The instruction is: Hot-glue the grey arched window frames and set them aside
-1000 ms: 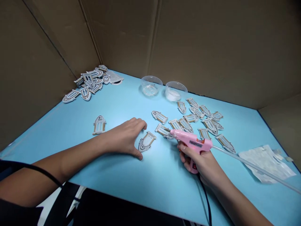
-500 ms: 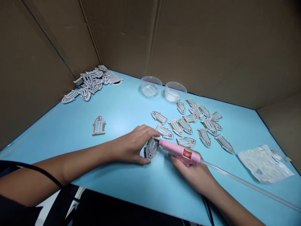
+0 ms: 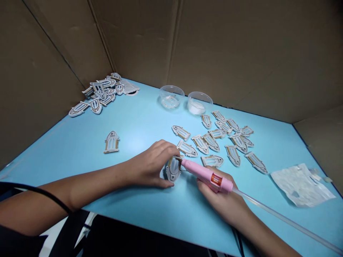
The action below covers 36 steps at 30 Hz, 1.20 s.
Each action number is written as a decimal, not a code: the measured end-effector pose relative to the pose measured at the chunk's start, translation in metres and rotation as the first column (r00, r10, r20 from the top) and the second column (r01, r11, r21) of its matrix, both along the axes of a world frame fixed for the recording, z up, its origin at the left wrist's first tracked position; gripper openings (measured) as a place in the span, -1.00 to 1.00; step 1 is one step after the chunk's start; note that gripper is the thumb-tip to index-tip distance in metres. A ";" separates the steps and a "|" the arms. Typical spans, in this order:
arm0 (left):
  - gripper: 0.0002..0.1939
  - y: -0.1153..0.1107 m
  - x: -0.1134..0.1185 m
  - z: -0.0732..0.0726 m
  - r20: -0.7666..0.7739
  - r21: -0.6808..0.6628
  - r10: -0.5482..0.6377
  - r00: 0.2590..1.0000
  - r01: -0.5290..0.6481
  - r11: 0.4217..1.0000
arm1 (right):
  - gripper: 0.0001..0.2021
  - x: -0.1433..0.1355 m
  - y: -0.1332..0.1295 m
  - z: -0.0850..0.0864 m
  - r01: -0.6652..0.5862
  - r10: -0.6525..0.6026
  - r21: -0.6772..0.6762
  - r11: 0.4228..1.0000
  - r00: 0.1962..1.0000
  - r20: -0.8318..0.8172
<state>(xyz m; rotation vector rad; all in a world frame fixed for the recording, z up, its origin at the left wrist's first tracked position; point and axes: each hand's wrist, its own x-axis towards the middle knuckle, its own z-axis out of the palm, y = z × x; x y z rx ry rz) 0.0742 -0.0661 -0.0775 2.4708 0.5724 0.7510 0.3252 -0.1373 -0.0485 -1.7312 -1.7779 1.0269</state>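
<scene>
My left hand [image 3: 154,162] grips a small arched window piece [image 3: 173,169], white and grey with gold side bars, tilted up off the table between thumb and fingers. My right hand [image 3: 222,192] is wrapped round a pink hot glue gun [image 3: 205,173], and a long clear glue stick [image 3: 284,213] trails from its back end. The gun's metal nozzle is at the upper edge of the held piece, close to my left fingertips; whether it touches is too small to tell. Right of the hands lie several similar window pieces [image 3: 233,155].
A single window piece [image 3: 112,142] lies left of my hands. Farther back, a pile of them [image 3: 100,91] sits in the left corner. Two clear round tubs [image 3: 172,96] stand near the cardboard wall [image 3: 227,50]. A crumpled white packet [image 3: 302,185] rests at the right.
The glue gun and my right hand have shifted slightly to the right and down. The piece in my left hand has turned slightly more upright.
</scene>
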 end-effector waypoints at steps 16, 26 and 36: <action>-0.42 -0.002 0.000 0.005 -0.007 0.058 0.023 1.000 -0.023 0.998 | -0.77 0.001 -0.002 0.001 -0.002 0.002 0.029 1.000 1.000 -0.002; -0.39 -0.002 -0.001 0.007 -0.036 0.019 0.055 0.998 -0.054 0.998 | -0.76 0.010 0.001 -0.001 0.043 -0.056 -0.155 0.987 0.995 -0.078; -0.01 0.003 -0.001 0.006 -0.374 -0.116 0.057 0.925 -0.108 0.987 | -0.58 0.027 0.018 -0.007 0.181 -0.330 -0.353 0.918 0.842 -0.426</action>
